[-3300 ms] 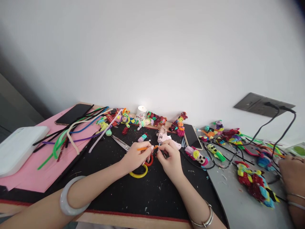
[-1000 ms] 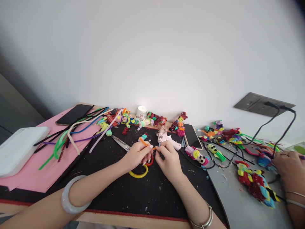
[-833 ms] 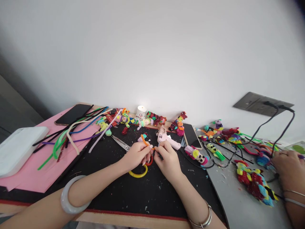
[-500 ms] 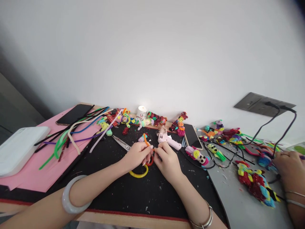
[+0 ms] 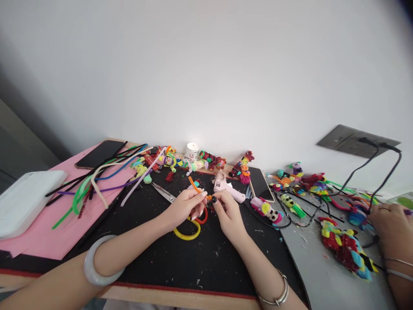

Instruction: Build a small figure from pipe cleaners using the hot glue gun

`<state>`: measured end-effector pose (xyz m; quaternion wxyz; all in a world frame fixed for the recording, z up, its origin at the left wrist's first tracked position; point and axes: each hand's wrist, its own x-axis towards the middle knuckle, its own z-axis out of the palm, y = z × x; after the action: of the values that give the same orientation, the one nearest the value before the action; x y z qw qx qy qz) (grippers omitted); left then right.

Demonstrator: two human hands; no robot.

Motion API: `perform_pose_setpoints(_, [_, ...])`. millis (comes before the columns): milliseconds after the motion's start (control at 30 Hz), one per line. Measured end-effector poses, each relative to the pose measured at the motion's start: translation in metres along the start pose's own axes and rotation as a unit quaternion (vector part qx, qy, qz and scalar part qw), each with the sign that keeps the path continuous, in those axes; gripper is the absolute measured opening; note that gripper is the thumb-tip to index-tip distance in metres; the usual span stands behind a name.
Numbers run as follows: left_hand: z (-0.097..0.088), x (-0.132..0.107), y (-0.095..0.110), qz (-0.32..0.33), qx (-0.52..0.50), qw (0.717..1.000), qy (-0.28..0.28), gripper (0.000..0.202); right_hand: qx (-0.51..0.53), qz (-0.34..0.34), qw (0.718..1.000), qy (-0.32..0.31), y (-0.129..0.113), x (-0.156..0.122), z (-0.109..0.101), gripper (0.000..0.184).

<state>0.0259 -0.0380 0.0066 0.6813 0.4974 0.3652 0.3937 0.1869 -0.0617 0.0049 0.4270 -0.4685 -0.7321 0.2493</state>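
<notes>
An orange pipe cleaner (image 5: 194,185) runs between my two hands above the black mat. My left hand (image 5: 189,206) pinches it along its length, and one end sticks up past the fingers. On its other end the fingertips of my right hand (image 5: 226,211) are closed, where the orange looks twisted or coiled. Scissors (image 5: 187,231) with yellow and red handles lie under my left hand, blades pointing away to the left. Just beyond my hands rests a pale pink glue gun (image 5: 228,189). A small teal piece (image 5: 196,184) shows behind the orange strip.
Pipe cleaners (image 5: 93,181) in several colours lie on pink paper (image 5: 64,224) beside a white box (image 5: 29,202). Fuzzy dolls (image 5: 243,168) and a paper cup (image 5: 192,150) line the wall. At right, another person's hand (image 5: 392,224) is near cords and more dolls (image 5: 346,249).
My right hand has turned and shifted slightly right, so its fingertips and the orange coil now show. The free orange end has tilted further left.
</notes>
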Motion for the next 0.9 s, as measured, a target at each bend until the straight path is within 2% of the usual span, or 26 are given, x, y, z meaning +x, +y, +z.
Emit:
perform_pose_setpoints(100, [0.0009, -0.0004, -0.0013, -0.006, -0.002, 1.000, -0.007, 0.037, 0.002, 0.004, 1.000, -0.024, -0.0016, -0.0014, 0.0008, 0.021])
perform_pose_setpoints(400, [-0.0009, -0.0004, -0.0009, -0.011, 0.007, 0.999, -0.031, 0.037, 0.010, -0.018, 0.997, -0.077, -0.0044, 0.0006, -0.0036, 0.020])
perform_pose_setpoints(900, [-0.0063, 0.0006, 0.0051, -0.068, 0.043, 0.995, -0.052, 0.036, -0.034, -0.056, 0.987, -0.145, -0.0094, 0.0025, -0.0082, 0.020])
